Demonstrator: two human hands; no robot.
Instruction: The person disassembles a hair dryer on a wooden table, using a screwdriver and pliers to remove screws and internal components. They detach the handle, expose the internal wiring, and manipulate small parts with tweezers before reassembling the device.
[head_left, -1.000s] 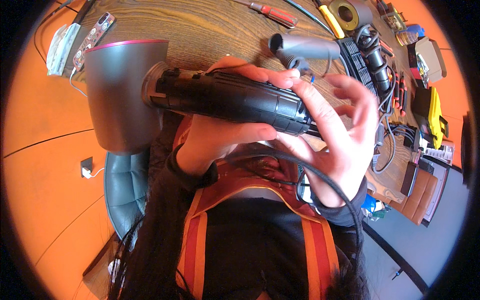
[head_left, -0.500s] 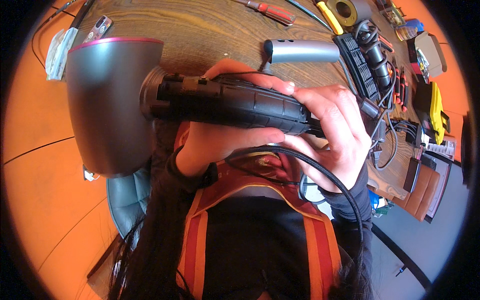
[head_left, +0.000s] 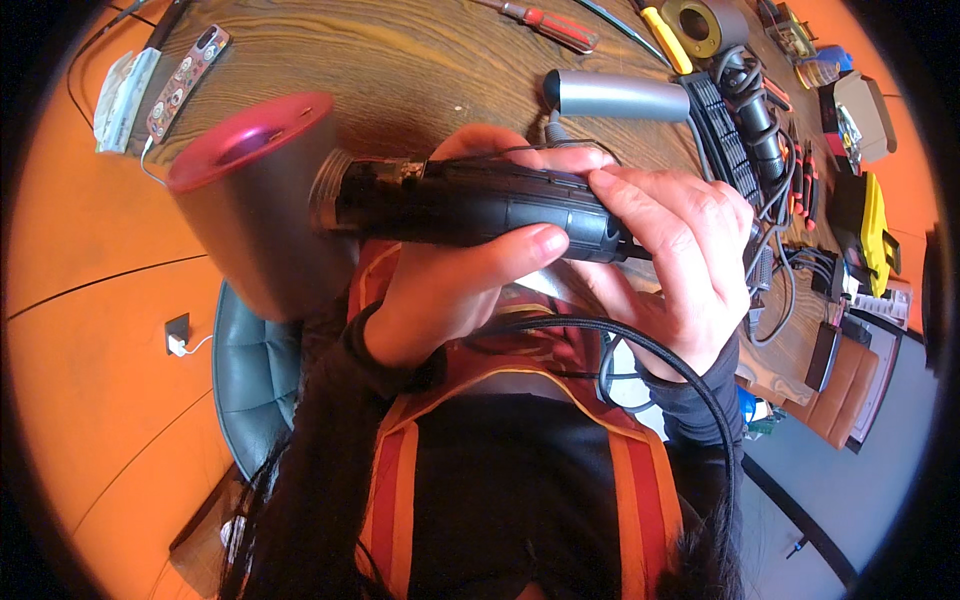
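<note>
A hair dryer with a dark grey head point(head_left: 265, 225) and a magenta end ring point(head_left: 250, 145) is held up in front of my chest. Its handle point(head_left: 480, 205) lies bare, showing black inner parts with seams and clips. My left hand point(head_left: 440, 285) wraps around the middle of that handle from below, thumb along the near side and fingers behind. At the handle's cord end, my right hand point(head_left: 675, 240) grips with bent fingers on top; its thumb is partly hidden underneath. A black braided cord point(head_left: 650, 350) loops down past my right wrist.
On the wooden table point(head_left: 400, 60) lie a silver-grey tube point(head_left: 620, 97), a red screwdriver point(head_left: 560, 30), a yellow-handled tool point(head_left: 668, 40), a black slotted strip point(head_left: 735, 140) and tangled grey cables point(head_left: 785, 270). A phone point(head_left: 188, 82) lies far left; a teal chair point(head_left: 255, 380) stands lower left.
The hair dryer has rolled and tilted, so its magenta end now faces up more and its head sits slightly further right. Both hands keep hold of the handle.
</note>
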